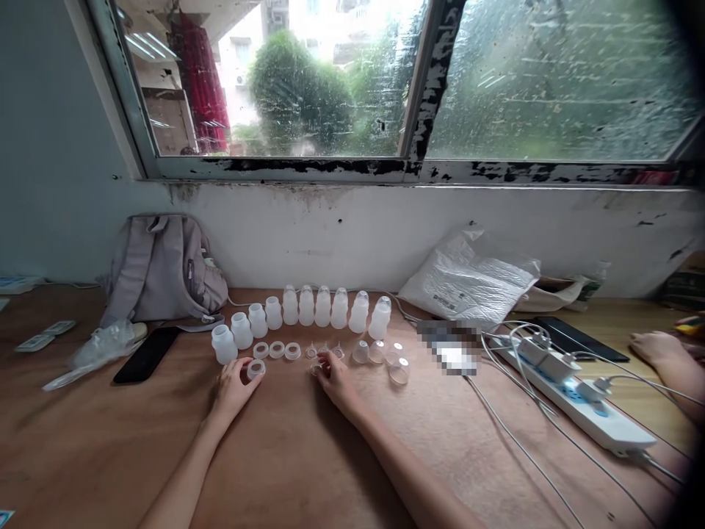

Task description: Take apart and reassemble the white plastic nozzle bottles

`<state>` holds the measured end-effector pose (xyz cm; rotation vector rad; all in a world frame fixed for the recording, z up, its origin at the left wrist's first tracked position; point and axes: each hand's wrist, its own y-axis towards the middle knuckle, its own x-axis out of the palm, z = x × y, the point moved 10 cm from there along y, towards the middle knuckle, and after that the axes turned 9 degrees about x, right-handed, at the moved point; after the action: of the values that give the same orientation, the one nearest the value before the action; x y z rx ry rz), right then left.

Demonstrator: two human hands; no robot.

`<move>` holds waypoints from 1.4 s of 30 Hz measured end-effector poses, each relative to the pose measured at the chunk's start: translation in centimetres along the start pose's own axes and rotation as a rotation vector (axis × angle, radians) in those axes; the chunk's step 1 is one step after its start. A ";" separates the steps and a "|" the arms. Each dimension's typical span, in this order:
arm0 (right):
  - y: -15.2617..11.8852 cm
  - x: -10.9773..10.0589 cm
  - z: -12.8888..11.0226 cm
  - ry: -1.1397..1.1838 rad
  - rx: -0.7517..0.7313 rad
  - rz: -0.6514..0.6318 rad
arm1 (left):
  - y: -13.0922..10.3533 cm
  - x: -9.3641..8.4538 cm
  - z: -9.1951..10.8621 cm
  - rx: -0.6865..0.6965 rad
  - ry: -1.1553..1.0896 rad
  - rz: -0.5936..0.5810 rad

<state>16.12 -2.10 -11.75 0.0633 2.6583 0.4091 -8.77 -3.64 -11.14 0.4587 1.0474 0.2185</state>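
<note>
My left hand (234,389) is closed around a white screw ring (256,369) at the near end of a short row of rings (277,349). Just behind it stands an open milky baby bottle (224,345). My right hand (335,380) pinches a small clear bottle teat (315,369), partly covered by the fingers. More teats (311,351) lie right behind that hand. To its right sit several clear dome caps (377,351). Open bottles curve along the left, and capped bottles (323,307) continue the arc to the right.
A grey backpack (165,272), a plastic bag (104,353) and a black phone (147,355) are on the left. On the right lie a silvery bag (468,275), a power strip (578,397) with cables and a dark tablet (581,338). Another person's hand (655,347) rests at far right.
</note>
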 end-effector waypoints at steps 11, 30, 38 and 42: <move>0.9 1.1 0.1 -0.041 -0.028 -0.007 | -0.3 0.6 -0.2 -0.022 0.121 -0.041; -1.1 -3.1 -1.1 -0.040 -0.090 0.028 | 0.0 -1.2 3.2 0.186 0.130 0.116; -2.5 -7.3 1.5 -0.042 -0.024 0.079 | 7.2 -1.2 10.3 0.383 0.196 0.089; -2.5 -7.7 1.7 -0.036 -0.001 0.106 | 11.9 -0.1 11.7 0.317 0.315 0.107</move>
<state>23.82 -4.89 -10.65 0.2098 2.6264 0.4397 1.91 3.77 -0.67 0.7858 1.3754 0.2249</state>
